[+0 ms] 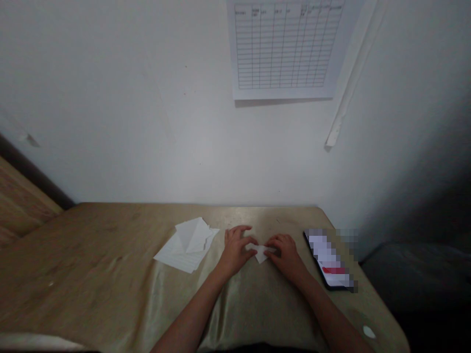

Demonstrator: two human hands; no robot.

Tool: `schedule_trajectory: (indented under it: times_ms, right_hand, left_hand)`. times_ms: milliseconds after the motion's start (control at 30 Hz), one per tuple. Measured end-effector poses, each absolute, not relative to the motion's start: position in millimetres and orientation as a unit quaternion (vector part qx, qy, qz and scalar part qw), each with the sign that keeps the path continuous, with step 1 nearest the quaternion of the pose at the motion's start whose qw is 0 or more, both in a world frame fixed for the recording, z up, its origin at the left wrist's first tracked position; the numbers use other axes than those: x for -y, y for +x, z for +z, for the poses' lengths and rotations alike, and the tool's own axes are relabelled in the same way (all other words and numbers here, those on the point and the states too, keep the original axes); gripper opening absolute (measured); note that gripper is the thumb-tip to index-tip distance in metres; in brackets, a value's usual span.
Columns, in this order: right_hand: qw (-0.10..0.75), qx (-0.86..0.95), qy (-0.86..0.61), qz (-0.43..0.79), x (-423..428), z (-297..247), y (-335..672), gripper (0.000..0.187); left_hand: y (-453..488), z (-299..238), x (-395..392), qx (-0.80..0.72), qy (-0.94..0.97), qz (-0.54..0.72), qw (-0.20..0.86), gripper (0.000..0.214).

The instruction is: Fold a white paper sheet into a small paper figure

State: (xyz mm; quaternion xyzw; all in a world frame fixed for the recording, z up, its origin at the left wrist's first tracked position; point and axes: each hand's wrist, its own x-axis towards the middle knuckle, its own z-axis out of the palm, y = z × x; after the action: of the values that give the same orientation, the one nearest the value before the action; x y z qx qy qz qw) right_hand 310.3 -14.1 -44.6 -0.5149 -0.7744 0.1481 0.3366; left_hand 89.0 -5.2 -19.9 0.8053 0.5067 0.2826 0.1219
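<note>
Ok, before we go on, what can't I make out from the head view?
All in the head view:
- Side ends of the small white paper: hidden by fingers of the left hand and right hand.
- Phone screen: blurred by pixelation.
- Wall chart: headings too small and blurred; top cut off by the frame edge.
- Paper pile: lower sheets covered by upper ones.

The left hand and right hand are covering both ends of the small white paper. Beside the right edge of the table, the phone is showing a screen blurred into coarse blocks; toward the near right corner, a white thing is appearing too small to identify. The top edge is cutting off the wall chart, whose lettering is blurring; the bottom edge is cropping both forearms.
</note>
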Motion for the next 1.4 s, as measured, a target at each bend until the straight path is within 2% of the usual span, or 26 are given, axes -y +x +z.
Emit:
schedule_trajectory:
  times_ms: [67,167,367,467,567,700,933,1067,1200,1400]
  right_hand:
    - [0.352,0.765,-0.519,0.149,13,-44,311,0.005]
    - [0.373,0.737,-0.547,0.133,11,-45,313,0.007]
    - [0.389,0.726,-0.553,0.126,10,-47,314,0.009]
    - [0.394,0.739,-0.529,0.137,11,-48,311,0.008]
    - [0.399,0.750,-0.510,0.135,11,-47,310,0.006]
    - [0.399,0.762,-0.493,0.130,13,-45,309,0.003]
    - [0.366,0.776,-0.500,0.120,16,-42,308,0.019]
    - [0.355,0.784,-0.497,0.114,18,-41,307,0.020]
    - [0.350,0.793,-0.484,0.123,19,-39,307,0.023]
    - [0.349,0.800,-0.467,0.141,21,-38,308,0.052]
  left_hand:
    - [88,-21,4,-0.511,0.796,0.305,0.115,0.043]
    - [85,-24,2,-0.532,0.768,0.342,0.102,0.064]
    - [91,-25,2,-0.540,0.773,0.311,0.120,0.042]
    - [97,-22,6,-0.546,0.778,0.281,0.133,0.023]
    - [101,-19,10,-0.548,0.782,0.259,0.145,0.017]
    - [103,-17,12,-0.546,0.785,0.245,0.160,0.019]
    - [104,-20,10,-0.554,0.771,0.259,0.180,0.024]
    - [107,-21,12,-0.565,0.758,0.269,0.185,0.037]
    - [110,-20,14,-0.574,0.749,0.270,0.190,0.037]
    - [110,-21,15,-0.578,0.745,0.276,0.186,0.034]
